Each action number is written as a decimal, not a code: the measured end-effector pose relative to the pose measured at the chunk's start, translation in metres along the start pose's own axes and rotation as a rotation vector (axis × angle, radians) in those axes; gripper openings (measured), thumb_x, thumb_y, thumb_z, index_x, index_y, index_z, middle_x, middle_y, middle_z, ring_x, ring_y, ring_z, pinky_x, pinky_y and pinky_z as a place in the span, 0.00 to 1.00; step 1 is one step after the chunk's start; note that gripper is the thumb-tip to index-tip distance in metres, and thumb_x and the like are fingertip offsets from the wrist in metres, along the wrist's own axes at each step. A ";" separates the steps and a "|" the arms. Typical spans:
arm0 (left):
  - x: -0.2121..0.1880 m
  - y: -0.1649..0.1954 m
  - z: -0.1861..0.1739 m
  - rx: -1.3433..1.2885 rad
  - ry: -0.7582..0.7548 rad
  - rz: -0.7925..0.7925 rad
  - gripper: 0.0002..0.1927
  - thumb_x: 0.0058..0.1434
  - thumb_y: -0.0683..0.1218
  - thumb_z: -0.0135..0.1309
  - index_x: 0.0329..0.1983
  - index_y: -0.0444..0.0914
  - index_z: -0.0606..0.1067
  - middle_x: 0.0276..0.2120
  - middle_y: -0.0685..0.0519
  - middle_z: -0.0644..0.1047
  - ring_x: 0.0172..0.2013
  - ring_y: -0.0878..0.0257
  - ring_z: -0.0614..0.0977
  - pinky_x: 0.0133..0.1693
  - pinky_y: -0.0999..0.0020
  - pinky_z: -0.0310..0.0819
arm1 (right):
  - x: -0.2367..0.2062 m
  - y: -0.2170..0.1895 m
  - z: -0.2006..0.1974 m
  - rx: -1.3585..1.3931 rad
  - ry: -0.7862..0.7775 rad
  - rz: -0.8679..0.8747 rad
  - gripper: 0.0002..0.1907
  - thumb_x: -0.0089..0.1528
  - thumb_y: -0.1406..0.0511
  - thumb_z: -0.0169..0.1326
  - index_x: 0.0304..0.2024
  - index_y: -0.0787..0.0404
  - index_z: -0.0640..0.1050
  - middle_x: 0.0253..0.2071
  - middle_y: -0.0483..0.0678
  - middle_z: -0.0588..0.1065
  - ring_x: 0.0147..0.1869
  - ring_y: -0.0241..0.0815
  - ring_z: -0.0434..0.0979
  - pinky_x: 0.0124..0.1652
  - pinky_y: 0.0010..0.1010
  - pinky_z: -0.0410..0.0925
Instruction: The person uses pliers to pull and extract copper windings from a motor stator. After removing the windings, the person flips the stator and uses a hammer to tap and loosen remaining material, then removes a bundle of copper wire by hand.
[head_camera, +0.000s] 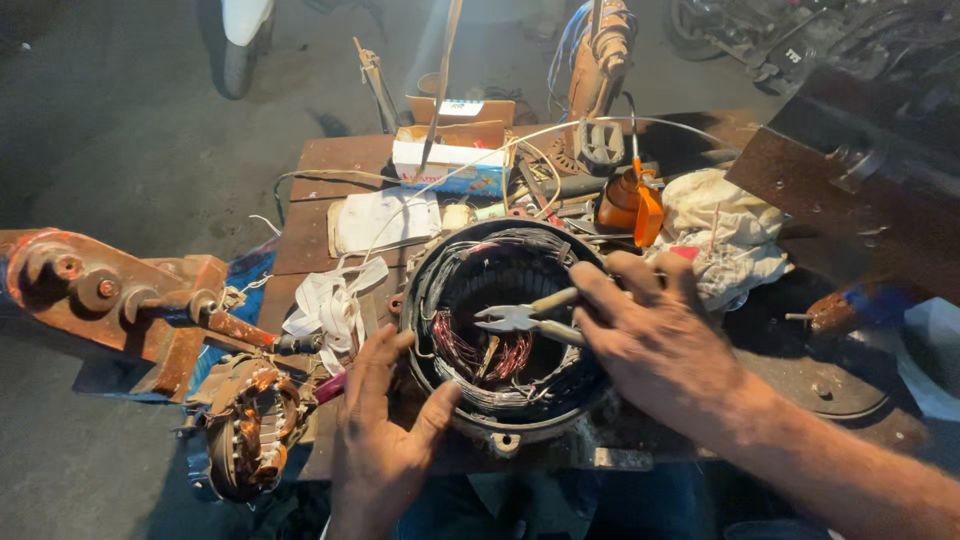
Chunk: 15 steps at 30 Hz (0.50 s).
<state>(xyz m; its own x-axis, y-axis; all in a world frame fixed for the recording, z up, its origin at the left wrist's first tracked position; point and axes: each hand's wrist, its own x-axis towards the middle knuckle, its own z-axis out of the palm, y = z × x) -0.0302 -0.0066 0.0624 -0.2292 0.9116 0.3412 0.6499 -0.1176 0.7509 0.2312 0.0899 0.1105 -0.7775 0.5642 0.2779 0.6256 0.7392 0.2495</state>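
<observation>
A: What sits at the centre of the frame?

B: A round grey metal motor stator (505, 330) with copper-red windings inside its bore, resting on a cluttered rusty brown metal workbench (335, 160).

A: And the hands?

B: The left hand (385, 425), at lower centre, grips the stator's lower-left rim, thumb hooked over the edge and fingers curled along the outside. The right hand (650, 335), coming in from the right, is closed around the handles of silver long-nose pliers (520, 318).

A: Where do the pliers point?

B: Left, into the bore, their tips just above the copper windings. Whether they pinch a wire, I cannot tell.

A: What else is around?

B: A bundle of white cloth tape (330, 300) lies just left of the stator. A second, rusty wound coil assembly (245, 430) sits at lower left, beside a rusty red-brown bench vice (110, 300). Behind the stator stand 1 orange plastic oil bottle (632, 205) and 1 white and blue cardboard box (450, 165). Crumpled white rags (725, 230) lie at the right.
</observation>
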 end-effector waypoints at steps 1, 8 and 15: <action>-0.001 0.002 0.002 -0.009 0.013 -0.039 0.33 0.56 0.53 0.65 0.61 0.36 0.72 0.62 0.36 0.72 0.60 0.43 0.76 0.57 0.53 0.70 | 0.007 -0.002 -0.001 -0.004 -0.018 -0.012 0.14 0.53 0.66 0.54 0.41 0.60 0.83 0.59 0.55 0.70 0.62 0.53 0.64 0.52 0.53 0.57; 0.002 0.002 0.005 0.025 0.037 -0.112 0.32 0.53 0.51 0.66 0.59 0.37 0.72 0.60 0.38 0.73 0.57 0.46 0.79 0.54 0.56 0.74 | 0.047 -0.011 -0.006 0.004 -0.330 -0.010 0.14 0.57 0.62 0.51 0.42 0.55 0.82 0.56 0.57 0.67 0.61 0.56 0.63 0.50 0.59 0.54; 0.003 0.000 0.007 0.019 0.048 -0.083 0.31 0.53 0.51 0.66 0.58 0.37 0.73 0.59 0.39 0.74 0.57 0.46 0.79 0.55 0.56 0.74 | 0.052 -0.015 -0.007 -0.035 -0.088 -0.051 0.14 0.52 0.61 0.52 0.37 0.57 0.83 0.55 0.56 0.70 0.59 0.53 0.67 0.51 0.62 0.58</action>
<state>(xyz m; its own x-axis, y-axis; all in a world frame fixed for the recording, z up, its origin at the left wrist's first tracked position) -0.0258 -0.0014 0.0590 -0.3169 0.8980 0.3052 0.6409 -0.0345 0.7668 0.1813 0.1055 0.1274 -0.8098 0.5579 0.1819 0.5862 0.7549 0.2941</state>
